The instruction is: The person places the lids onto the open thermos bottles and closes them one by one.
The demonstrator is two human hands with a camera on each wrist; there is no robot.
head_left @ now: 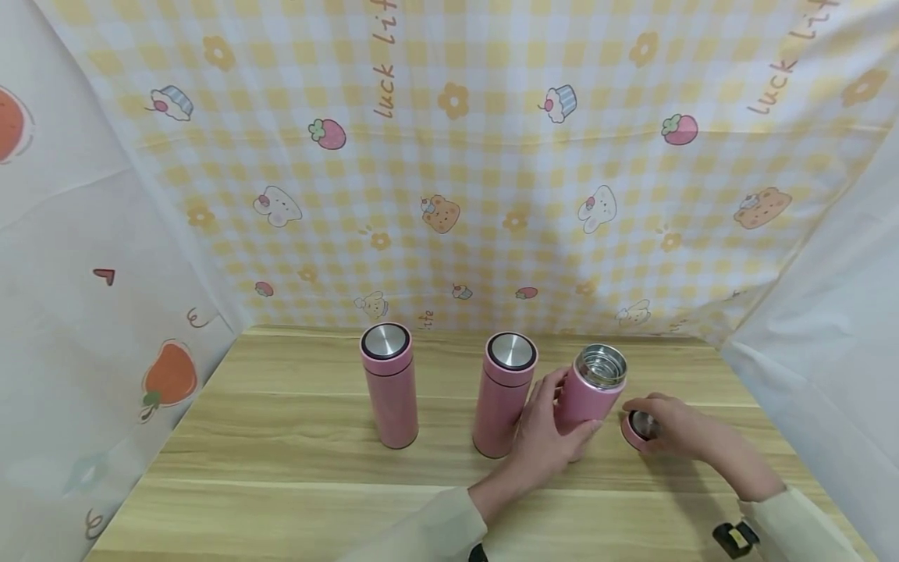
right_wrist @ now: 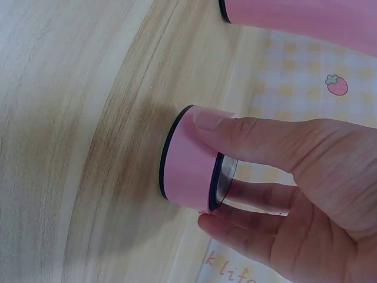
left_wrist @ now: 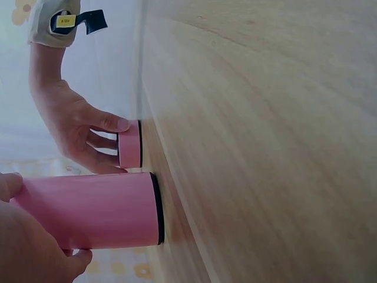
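While an open pink bottle (head_left: 590,400) is held by the left hand (head_left: 544,441), lower right of ctr in the head view, a pink lid w/ a steel top (head_left: 642,425) is pinched by the right hand (head_left: 677,425), farther right. The left fingers and thumb are wrapped round the bottle's body; the right thumb and fingers are clamped on opp. sides of the lid, which is seen steel side up at table level, near the bottle but apart from it. The bottle's mouth (head_left: 601,365) is uncovered.

The step in hand is judged to be lid handling, w/ the bottle steadied; whether the lid is being set down or picked up can't be told. For the next move, a firm, level pinch seems called for; any refitting would need the lid lined up w/ the mouth.

Two capped bottles are stood upright on the wood-grain table (head_left: 302,457): one lower ctr (head_left: 499,414), beside the left hand; one left of ctr (head_left: 393,406), well apart.

Re: writing, no brand is seen on the bottles' visible sides. "luck" + a cut-off "li..." is printed on the yellow-check backdrop (head_left: 485,179), upper ctr & upper right; "k life" is read at btm of the right wrist view. A yellow tag (left_wrist: 66,21) is worn at the right cuff, upper left in the left wrist view; its print can't be read.
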